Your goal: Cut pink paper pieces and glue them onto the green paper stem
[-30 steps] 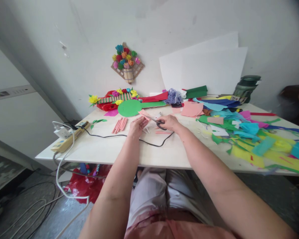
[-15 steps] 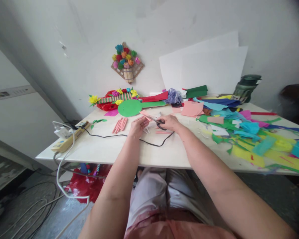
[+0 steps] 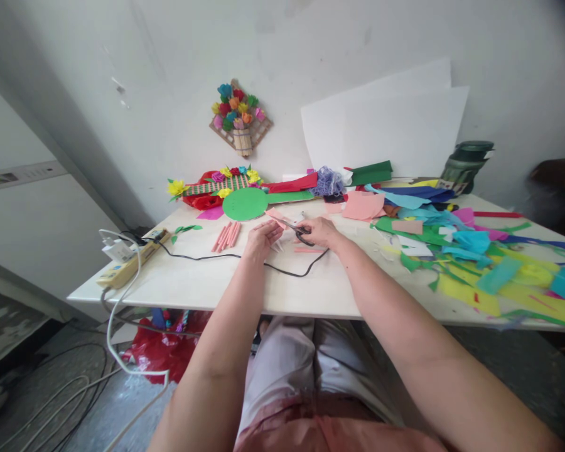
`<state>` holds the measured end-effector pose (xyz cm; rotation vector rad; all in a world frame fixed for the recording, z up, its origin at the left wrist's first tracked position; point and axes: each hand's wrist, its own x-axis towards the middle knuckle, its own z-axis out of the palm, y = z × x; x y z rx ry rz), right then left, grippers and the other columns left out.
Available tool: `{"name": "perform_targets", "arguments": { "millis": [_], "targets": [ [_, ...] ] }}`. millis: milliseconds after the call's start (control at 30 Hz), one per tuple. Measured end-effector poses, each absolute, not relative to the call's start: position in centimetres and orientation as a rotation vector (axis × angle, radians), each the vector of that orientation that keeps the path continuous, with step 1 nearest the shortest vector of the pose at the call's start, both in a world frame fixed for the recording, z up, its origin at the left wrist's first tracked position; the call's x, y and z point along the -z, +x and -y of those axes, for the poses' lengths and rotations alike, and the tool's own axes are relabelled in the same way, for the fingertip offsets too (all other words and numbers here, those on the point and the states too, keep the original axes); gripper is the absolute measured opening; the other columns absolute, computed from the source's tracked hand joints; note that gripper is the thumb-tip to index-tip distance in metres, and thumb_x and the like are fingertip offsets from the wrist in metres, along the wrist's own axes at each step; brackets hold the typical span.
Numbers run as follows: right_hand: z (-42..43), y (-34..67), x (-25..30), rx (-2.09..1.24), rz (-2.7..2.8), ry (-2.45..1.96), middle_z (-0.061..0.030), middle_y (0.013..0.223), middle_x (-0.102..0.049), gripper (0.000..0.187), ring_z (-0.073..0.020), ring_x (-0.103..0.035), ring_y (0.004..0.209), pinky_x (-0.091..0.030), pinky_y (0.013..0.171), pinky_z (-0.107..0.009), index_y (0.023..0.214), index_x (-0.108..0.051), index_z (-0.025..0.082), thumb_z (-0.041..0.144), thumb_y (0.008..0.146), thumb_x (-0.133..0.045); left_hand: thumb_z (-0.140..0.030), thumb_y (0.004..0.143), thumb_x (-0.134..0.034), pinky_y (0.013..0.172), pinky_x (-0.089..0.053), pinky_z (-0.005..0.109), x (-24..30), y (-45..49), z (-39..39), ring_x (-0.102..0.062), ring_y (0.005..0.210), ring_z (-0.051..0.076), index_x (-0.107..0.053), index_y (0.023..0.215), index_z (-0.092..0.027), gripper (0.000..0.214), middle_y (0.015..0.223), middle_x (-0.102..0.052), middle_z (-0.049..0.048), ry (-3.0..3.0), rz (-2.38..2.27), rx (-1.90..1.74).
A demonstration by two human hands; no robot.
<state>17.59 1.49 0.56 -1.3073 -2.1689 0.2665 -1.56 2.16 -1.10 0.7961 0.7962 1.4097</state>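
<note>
My left hand [image 3: 262,238] is closed on a small piece of pink crepe paper [image 3: 275,217] above the middle of the table. My right hand [image 3: 321,232] grips black-handled scissors [image 3: 303,231], whose blades point left and meet the pink piece. Left of my hands lie several rolled pink paper strips [image 3: 226,236]. A flat pink strip [image 3: 309,250] rests under my right hand. Just beyond is a green round paper shape [image 3: 245,204] with a long green strip running right from it.
A black cord [image 3: 292,274] crosses the table in front of my hands. A yellow power strip [image 3: 127,267] sits at the left edge. Coloured paper scraps [image 3: 471,257] cover the right side, near a green jar [image 3: 466,166]. Paper flowers [image 3: 226,182] lie at the back.
</note>
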Motion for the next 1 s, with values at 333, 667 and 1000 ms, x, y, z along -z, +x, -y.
{"name": "perform_targets", "arguments": {
  "millis": [333, 667, 1000],
  "targets": [
    [-1.71, 17.53, -0.47, -0.279, 2.164, -1.305, 0.0035, 0.069, -0.066, 0.030, -0.0131, -0.058, 0.065, -0.034, 0.055, -0.022, 0.090, -0.071, 0.026, 0.042, 0.065, -0.069, -0.008, 0.068, -0.064, 0.069, -0.053, 0.026, 1.17, -1.61, -2.31, -0.066, 0.064, 0.015, -0.065, 0.080, -0.009, 0.013, 0.072, -0.069, 0.0076, 0.799, -0.784, -1.399],
    [-1.80, 17.47, -0.28, -0.302, 2.151, -1.280, 0.0043, 0.063, -0.063, 0.028, -0.0119, -0.056, 0.061, -0.032, 0.052, -0.021, 0.087, -0.071, 0.026, 0.043, 0.064, -0.069, -0.009, 0.068, -0.062, 0.071, -0.053, 0.029, 0.83, -1.39, -2.10, -0.065, 0.061, 0.014, -0.063, 0.078, -0.010, 0.011, 0.069, -0.068, 0.0063, 0.751, -0.807, -1.414],
    [-1.61, 17.57, -0.55, -0.296, 2.174, -1.306, 0.0046, 0.064, -0.062, 0.028, -0.0120, -0.055, 0.060, -0.032, 0.052, -0.022, 0.087, -0.072, 0.027, 0.042, 0.064, -0.070, -0.012, 0.069, -0.060, 0.070, -0.053, 0.029, 0.56, -1.46, -2.01, -0.066, 0.062, 0.016, -0.062, 0.076, -0.010, 0.008, 0.070, -0.068, 0.0080, 0.735, -0.857, -1.440]
  ]
}}
